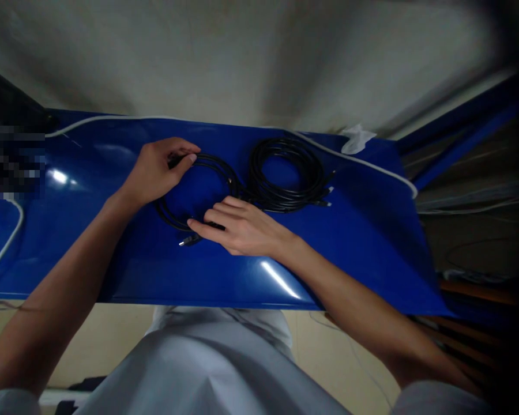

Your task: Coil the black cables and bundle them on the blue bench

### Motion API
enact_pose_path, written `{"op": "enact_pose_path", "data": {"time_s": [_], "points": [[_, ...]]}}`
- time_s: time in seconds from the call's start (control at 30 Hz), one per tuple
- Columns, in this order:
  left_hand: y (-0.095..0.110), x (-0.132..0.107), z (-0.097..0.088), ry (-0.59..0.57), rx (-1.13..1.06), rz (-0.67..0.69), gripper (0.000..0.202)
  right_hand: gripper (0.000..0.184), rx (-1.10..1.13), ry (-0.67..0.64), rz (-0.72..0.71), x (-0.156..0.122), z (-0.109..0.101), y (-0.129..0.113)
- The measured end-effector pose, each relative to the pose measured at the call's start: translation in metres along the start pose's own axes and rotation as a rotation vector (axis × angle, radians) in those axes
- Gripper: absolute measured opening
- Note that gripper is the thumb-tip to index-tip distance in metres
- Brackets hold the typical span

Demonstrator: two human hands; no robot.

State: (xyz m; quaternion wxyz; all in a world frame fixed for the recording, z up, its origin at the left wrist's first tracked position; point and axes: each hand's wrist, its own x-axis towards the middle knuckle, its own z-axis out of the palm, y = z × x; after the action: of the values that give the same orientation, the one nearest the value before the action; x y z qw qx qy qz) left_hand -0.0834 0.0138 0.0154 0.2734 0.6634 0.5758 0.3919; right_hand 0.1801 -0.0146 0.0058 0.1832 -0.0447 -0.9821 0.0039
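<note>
A black cable (216, 163) lies in a loose ring on the blue tabletop (147, 271). My left hand (162, 167) pinches the ring at its upper left, thumb and fingers closed around the strands. At the lower right of the ring, my right hand (242, 227) has its fingers curled over the cable. A plug with a metal tip (189, 240) pokes out just left of the right fingertips. Beside the ring, to the right, rests a thicker coil of black cable (259, 173), its connector ends (326, 197) pointing right. The right palm's underside is hidden.
A white cable (350, 157) runs along the table's back edge by the wall. Crumpled clear plastic (357, 139) sits at the back right. More white cable (8, 248) loops at the far left, near a blurred-out patch. Shelving with wires (471, 207) stands at the right.
</note>
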Motion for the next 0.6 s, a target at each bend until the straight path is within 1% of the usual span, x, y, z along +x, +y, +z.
{"op": "enact_pose_path", "data": {"time_s": [0.1,0.2,0.3,0.37,0.47,0.6], "points": [[0.002,-0.003,-0.004,-0.034,0.156,0.056,0.023,0.032,0.007,0.023,0.009,0.001,0.001,-0.001],[0.003,-0.002,-0.011,-0.081,0.257,0.143,0.029,0.023,0.018,0.047,0.019,0.002,0.001,-0.002],[0.001,0.001,-0.020,-0.103,0.354,0.246,0.031,0.020,0.024,0.050,0.027,0.003,0.000,-0.002],[-0.002,0.002,-0.025,-0.108,0.434,0.286,0.029,0.021,0.032,0.058,0.028,0.003,0.000,-0.001],[-0.004,0.003,-0.032,-0.118,0.525,0.261,0.025,0.023,0.049,0.074,0.025,0.003,0.000,0.000],[-0.006,0.002,-0.035,-0.135,0.609,0.143,0.026,0.024,0.080,0.057,0.020,0.001,0.002,0.001]]}}
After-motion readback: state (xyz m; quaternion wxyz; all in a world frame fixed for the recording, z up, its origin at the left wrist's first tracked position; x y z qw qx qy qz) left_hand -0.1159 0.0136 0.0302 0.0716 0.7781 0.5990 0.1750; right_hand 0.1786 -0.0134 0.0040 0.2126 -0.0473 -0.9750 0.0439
